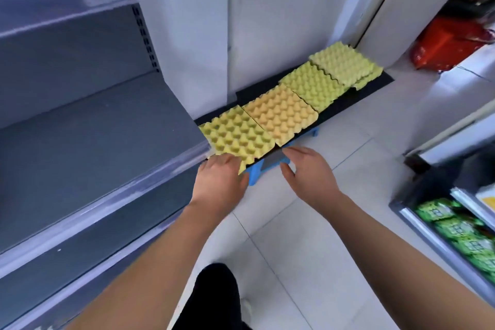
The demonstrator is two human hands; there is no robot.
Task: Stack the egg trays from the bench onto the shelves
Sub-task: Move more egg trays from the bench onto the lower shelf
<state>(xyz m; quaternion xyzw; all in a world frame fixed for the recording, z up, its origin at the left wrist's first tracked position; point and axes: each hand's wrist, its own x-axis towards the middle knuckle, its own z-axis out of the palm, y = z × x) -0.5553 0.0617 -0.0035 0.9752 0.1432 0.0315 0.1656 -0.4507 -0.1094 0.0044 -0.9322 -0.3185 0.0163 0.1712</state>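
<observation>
Head view, looking forward and down. We record the grey shelves (pixel 93 128) as the largest item, filling the left side; on the boards that show, we find no tray. A pale tiled floor (pixel 334 236) takes the middle and right.

Along the far wall runs the low desk (pixel 375 80), dark-topped on blue legs, with its near end just beside the corner of a shelf board. The egg trays (pixel 273 120) lie on it in a row, each touching the next. The far stack (pixel 345 64) is pale green and, by its offset edges, more than one tray deep. Next come a green tray (pixel 310 86), an orange tray (pixel 284 110) and, nearest us, a yellow tray (pixel 235 139). How many trays sit under each top one we cannot tell. Green packets (pixel 455 228) fill a display at the right edge and play no part.

The left hand (pixel 219 179) lies on the near corner of the yellow tray, fingers over its edge; we cannot tell whether they grasp it or merely rest there. The right hand (pixel 308 171) is released, fingers spread and thumb apart, near the desk's front edge and holding nothing.

Our assessment is that the task stands at its start. Every tray in sight remains on the desk, none is lifted, and the full row is left to move. The yellow tray appears to be the first candidate.
</observation>
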